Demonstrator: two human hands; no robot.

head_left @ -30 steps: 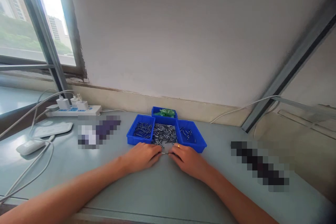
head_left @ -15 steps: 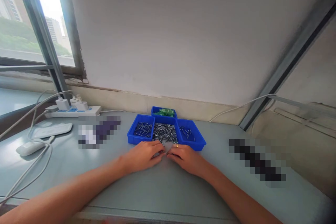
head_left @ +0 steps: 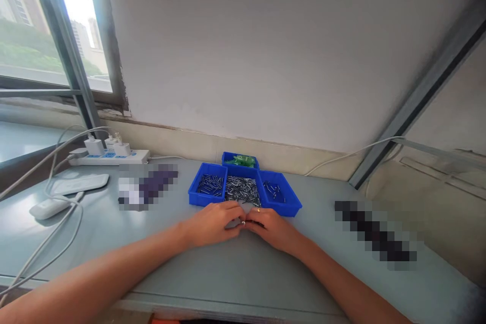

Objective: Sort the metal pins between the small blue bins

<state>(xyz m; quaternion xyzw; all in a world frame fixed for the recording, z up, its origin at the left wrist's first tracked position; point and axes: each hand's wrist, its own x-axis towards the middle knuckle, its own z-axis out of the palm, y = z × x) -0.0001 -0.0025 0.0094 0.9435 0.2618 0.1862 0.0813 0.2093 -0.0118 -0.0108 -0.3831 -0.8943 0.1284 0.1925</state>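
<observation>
My left hand (head_left: 218,224) and my right hand (head_left: 274,229) meet just in front of the blue bins, fingertips almost touching. Between them a small shiny metal piece (head_left: 243,223) is pinched; fingers cover most of it, so its kind is unclear. A ring (head_left: 258,210) is on a finger of my right hand. The middle blue bin (head_left: 241,174) is heaped with small metal pins or screws (head_left: 243,190). Dark slim pieces (head_left: 210,185) lie in the left blue bin (head_left: 197,198), and a few more (head_left: 273,191) in the right blue bin (head_left: 290,203).
Behind, another blue bin (head_left: 229,158) holds green pieces (head_left: 244,161). At the left are a white power strip (head_left: 114,157) with chargers, cables and white devices (head_left: 79,184). Blurred items (head_left: 148,185) lie left, and a dark blurred one (head_left: 375,233) right, on the grey table (head_left: 228,278).
The view has shifted slightly, moving the scene to the right. My fingertips have come closer together around the small metal piece, which shows more clearly now.
</observation>
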